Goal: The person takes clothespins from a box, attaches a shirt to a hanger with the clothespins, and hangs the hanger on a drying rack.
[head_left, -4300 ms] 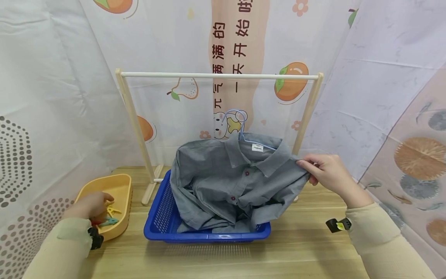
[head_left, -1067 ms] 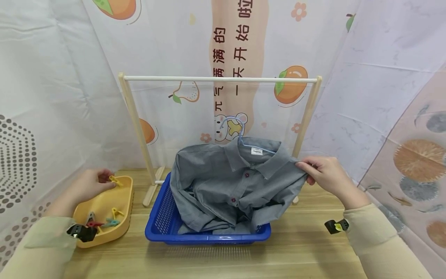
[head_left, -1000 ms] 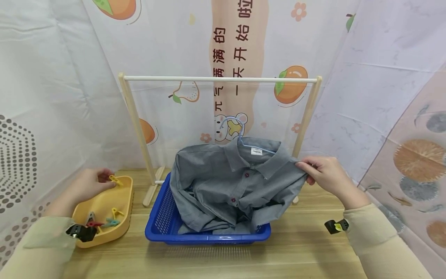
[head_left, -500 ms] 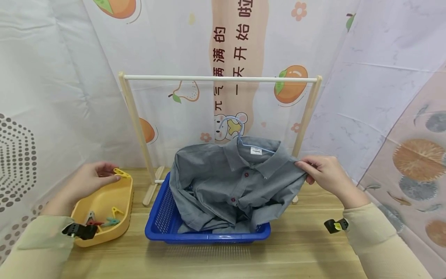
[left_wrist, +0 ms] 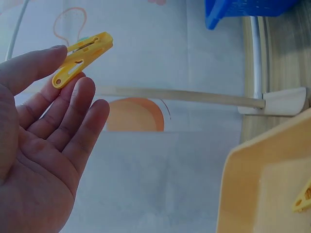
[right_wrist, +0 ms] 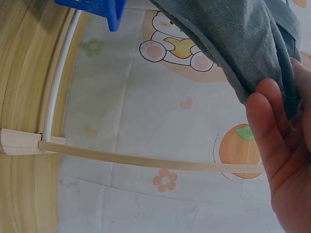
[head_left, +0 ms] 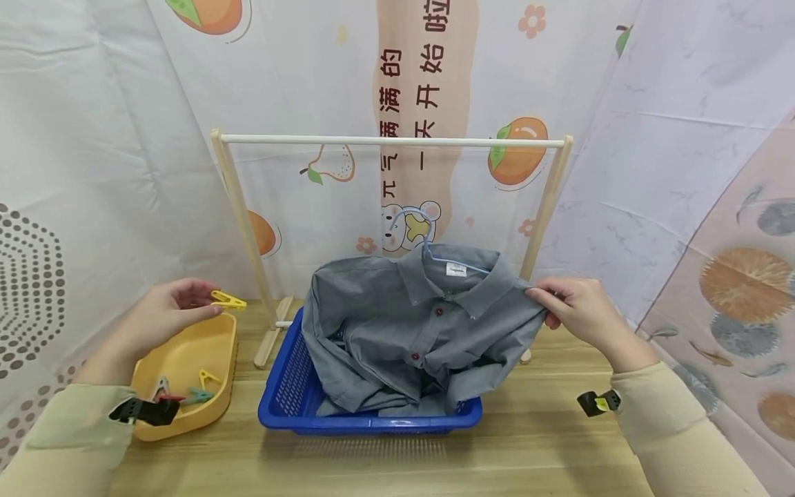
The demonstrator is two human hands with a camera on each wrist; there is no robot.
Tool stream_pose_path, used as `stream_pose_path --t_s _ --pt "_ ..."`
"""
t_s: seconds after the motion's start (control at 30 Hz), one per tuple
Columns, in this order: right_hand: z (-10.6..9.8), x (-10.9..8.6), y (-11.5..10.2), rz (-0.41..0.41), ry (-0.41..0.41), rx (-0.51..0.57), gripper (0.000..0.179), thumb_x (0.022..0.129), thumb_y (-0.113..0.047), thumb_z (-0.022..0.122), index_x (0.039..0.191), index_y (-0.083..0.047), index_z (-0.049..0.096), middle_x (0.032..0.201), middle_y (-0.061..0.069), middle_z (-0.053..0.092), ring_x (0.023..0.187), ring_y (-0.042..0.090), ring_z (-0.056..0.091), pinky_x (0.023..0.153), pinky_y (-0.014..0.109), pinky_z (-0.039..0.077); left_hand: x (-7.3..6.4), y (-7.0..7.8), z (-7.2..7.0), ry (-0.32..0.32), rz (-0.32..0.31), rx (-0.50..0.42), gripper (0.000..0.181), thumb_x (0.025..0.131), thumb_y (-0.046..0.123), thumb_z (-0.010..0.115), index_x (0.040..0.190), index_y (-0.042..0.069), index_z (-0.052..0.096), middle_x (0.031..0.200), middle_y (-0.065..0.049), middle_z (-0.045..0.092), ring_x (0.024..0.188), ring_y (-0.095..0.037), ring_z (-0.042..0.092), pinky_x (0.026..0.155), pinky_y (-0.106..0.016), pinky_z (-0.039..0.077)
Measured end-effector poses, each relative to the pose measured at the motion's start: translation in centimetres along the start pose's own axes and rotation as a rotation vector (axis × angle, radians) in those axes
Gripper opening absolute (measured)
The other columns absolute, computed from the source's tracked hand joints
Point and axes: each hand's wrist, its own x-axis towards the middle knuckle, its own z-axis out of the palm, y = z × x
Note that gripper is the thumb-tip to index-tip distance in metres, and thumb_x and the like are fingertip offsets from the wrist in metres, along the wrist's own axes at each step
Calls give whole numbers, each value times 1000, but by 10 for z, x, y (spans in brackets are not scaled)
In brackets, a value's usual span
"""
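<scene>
Between the thumb and fingertips of my left hand (head_left: 170, 314) is a yellow clothespin (head_left: 228, 301), held above the far rim of a yellow bin (head_left: 214, 352). The left wrist view shows this clothespin (left_wrist: 82, 56) lengthwise in the pinch. My right hand (head_left: 574, 307) pinches the shoulder of a grey button-up shirt (head_left: 385, 297); the right wrist view shows the cloth (right_wrist: 233, 43) folded between thumb and fingers. A light blue hanger (head_left: 428, 231) sits inside the shirt's collar, its hook sticking up. The shirt's lower part lies bunched in a blue basket (head_left: 373, 423).
A clothes rack with a white bar (head_left: 391, 141) and wooden legs stands behind the basket. More clothespins lie in the yellow bin, among them a teal one (head_left: 197, 395) and a yellow one (head_left: 208, 377). Printed curtains surround the wooden table (head_left: 528, 442).
My left hand came up out of the yellow bin with a yellow clothespin and has moved slightly up and right. The right hand has kept its pinch on the shirt, almost still.
</scene>
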Motion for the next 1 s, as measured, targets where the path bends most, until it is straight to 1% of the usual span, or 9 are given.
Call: stream_pose_path --t_s 0.13,0.33,0.5,0.6,0.8,1.0 --pt "1 -1 0 -2 3 1 24 98 -21 71 76 -30 67 53 -21 55 48 0 53 47 23 40 0 7 3 12 25 -1 34 97 17 73 122 -3 62 101 -7 73 88 -6 68 74 -18 54" --pt "2 -1 0 -7 11 3 25 98 -21 72 75 -30 67 53 -21 54 47 0 53 47 22 40 2 14 9 31 56 17 32 96 17 75 120 -1 64 100 -8 73 86 -7 69 74 -18 55" --pt "2 -1 -1 -9 13 6 24 97 -20 72 76 -30 68 52 -21 55 47 -1 53 47 21 40 5 21 14 50 98 19 29 94 13 76 117 -1 66 97 -9 73 84 -7 69 72 -18 56" --pt "1 0 -1 -11 16 11 23 97 -19 72 77 -29 69 52 -21 55 47 -1 53 47 21 40 7 24 17 60 114 2 29 92 10 77 117 -1 67 96 -8 73 83 -7 69 70 -19 56" --pt "1 -1 -2 -12 18 25 21 97 -18 73 78 -27 70 53 -20 56 48 -1 54 48 21 41 13 30 22 58 154 -18 28 92 9 77 117 -1 67 97 -8 73 84 -6 69 70 -19 56" --pt "1 -1 -1 -13 20 17 22 97 -18 73 78 -28 69 53 -21 55 48 -1 54 48 21 41 17 37 28 51 170 -53 26 93 7 76 116 -2 67 97 -10 73 84 -7 69 70 -20 57"
